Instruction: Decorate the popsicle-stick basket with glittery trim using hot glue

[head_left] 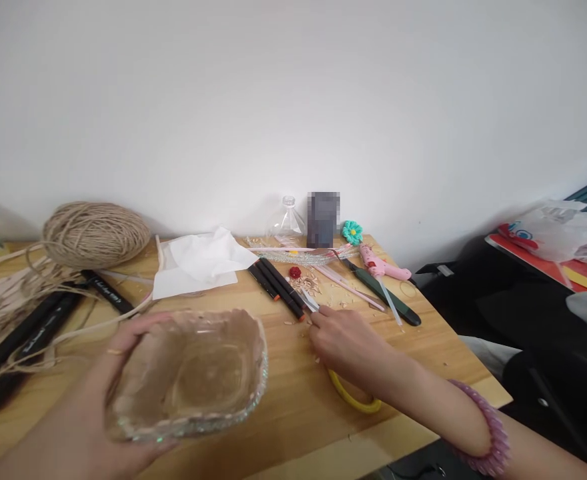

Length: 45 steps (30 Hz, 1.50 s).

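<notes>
From the head camera, the left hand [86, 407] cups a clear plastic basket [191, 373] from its left side, fingers curled over the rim, tilting its opening into view. The right hand [346, 340] lies on the wooden table [293, 407] over yellow-handled scissors [356, 399] (blades toward the markers [278, 288]); its grip cannot be told.

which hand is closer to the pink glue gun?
Right. The right hand lies on the table just below-left of the pink glue gun; the left hand holds the clear bowl far to its left.
</notes>
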Available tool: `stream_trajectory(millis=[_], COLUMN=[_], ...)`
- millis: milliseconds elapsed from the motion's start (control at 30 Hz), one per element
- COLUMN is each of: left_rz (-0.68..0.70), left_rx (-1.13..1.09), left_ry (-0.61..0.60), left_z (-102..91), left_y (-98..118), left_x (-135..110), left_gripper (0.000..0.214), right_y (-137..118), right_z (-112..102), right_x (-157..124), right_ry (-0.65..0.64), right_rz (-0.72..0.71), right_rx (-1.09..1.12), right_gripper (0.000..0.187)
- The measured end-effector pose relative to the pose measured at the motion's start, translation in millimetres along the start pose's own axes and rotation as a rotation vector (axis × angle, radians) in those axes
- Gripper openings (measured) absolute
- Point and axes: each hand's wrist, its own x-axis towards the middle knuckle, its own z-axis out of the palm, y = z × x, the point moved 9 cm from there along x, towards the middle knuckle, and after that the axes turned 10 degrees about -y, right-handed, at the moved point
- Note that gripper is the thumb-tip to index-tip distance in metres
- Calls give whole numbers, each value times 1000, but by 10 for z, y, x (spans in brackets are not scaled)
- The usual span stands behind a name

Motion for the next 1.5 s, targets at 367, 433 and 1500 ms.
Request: stream_trajectory(millis=[367, 433, 1500], left_rz=[-10, 19, 144], left_rx=[-63, -66, -260], left_ry=[-300, -256, -346], left_z=[249, 182, 246], left_y=[-53, 30, 101], left_x=[49, 47, 157], left_gripper=[83, 81, 90], right_y=[304, 357, -170], right_z=[-280, -397, -1146], right_x=[45, -6, -141], right_ry=[217, 283, 619], right_rz=[26, 46, -182], right_rx=[254, 379, 316], right_gripper=[14, 8, 15])
